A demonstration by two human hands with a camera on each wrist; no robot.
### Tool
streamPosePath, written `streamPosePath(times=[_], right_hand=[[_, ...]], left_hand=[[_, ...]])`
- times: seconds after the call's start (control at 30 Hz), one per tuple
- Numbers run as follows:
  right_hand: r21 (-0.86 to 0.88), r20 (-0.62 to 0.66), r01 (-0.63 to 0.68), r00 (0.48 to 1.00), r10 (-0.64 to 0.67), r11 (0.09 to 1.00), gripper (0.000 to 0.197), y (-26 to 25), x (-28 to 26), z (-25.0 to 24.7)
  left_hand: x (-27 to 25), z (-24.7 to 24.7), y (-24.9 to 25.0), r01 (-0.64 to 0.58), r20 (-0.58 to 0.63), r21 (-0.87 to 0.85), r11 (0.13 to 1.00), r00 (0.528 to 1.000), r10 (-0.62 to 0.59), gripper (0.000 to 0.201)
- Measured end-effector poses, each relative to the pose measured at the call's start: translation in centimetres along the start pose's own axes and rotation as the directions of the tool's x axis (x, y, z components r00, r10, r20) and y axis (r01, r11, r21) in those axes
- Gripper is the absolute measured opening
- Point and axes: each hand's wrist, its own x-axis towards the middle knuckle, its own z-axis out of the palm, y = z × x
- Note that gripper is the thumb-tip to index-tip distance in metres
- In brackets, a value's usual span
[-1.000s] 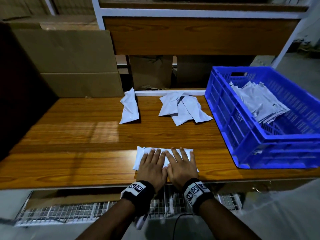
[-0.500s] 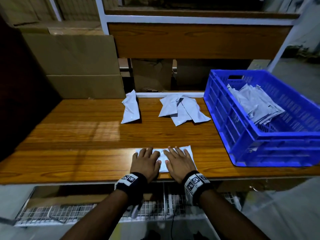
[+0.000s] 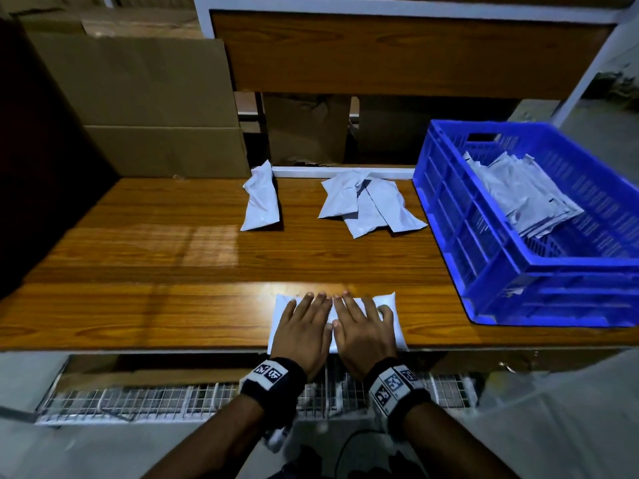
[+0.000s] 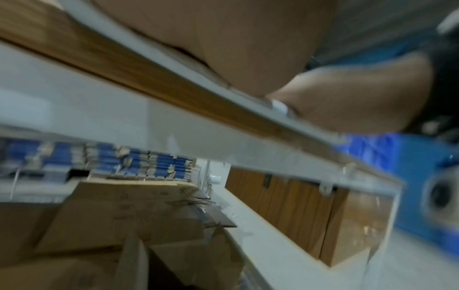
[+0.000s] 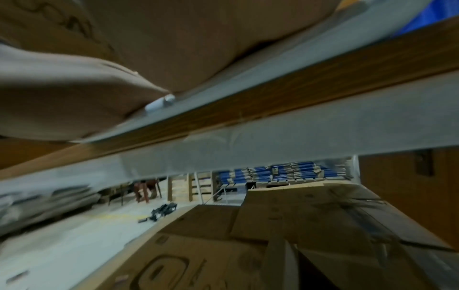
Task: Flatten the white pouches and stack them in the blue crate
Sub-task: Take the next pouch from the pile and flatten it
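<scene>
My left grip (image 3: 304, 331) and right grip (image 3: 363, 331) both lie flat, fingers straight and spread, pressing side by side on one white pouch (image 3: 385, 302) at the near edge of the counter (image 3: 155, 271). The thumbs nearly meet over its middle. Neither hand curls around anything.

That pouch lies with its long axis running left to right along the counter's front edge, its near corners just reaching the lip. Both wrist views are blurred and show only palm, the counter's edge and cartons below.

Farther back I see a single crumpled pouch (image 3: 260, 202), lengthwise away from me, and to its right a loose pile of pouches (image 3: 370, 205) overlapping at angles. Both sit well apart from my hands, near the counter's back rail.

The blue crate (image 3: 518, 281) stands on the right end of the counter, near my right hand but apart from it. Inside it a stack of pouches (image 3: 518, 198) lies tilted, fanned toward the far right wall.

Cardboard boxes (image 3: 145, 108) stand behind the counter on the left, and a wire rack (image 3: 155, 399) runs beneath its front edge.
</scene>
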Motion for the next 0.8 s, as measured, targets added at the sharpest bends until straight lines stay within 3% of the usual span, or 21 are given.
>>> streamPosePath(times=[0.2, 0.43, 0.53, 0.7, 0.8], right_hand=[[-0.031, 0.075, -0.04, 0.996, 0.042, 0.999, 0.055, -0.4, 0.3, 0.5], [0.053, 0.186, -0.033, 0.982, 0.023, 0.998, 0.06, 0.8, 0.6, 0.1], [0.076, 0.225, 0.032, 0.973, -0.049, 0.997, 0.073, 1.5, 0.9, 0.2], [0.04, 0.174, 0.047, 0.983, -0.054, 0.998, 0.052, 1.2, 1.0, 0.3], [0.071, 0.089, 0.066, 0.993, -0.072, 0.995, 0.049, 1.2, 0.9, 1.0]], left_hand=[[0.3, 0.3, -0.3, -0.018, 0.003, 0.065, 0.998, 1.0, 0.017, 0.061], [1.0, -0.8, -0.6, -0.02, 0.099, 0.046, 0.999, 0.995, 0.015, 0.071], [1.1, -0.8, -0.3, 0.01, 0.111, 0.042, 0.999, 0.994, -0.014, 0.059], [1.1, -0.3, 0.5, 0.057, 0.104, 0.075, 0.996, 0.992, -0.065, 0.06], [1.4, 0.4, 0.4, 0.042, 0.108, 0.118, 0.992, 0.993, -0.055, 0.067]])
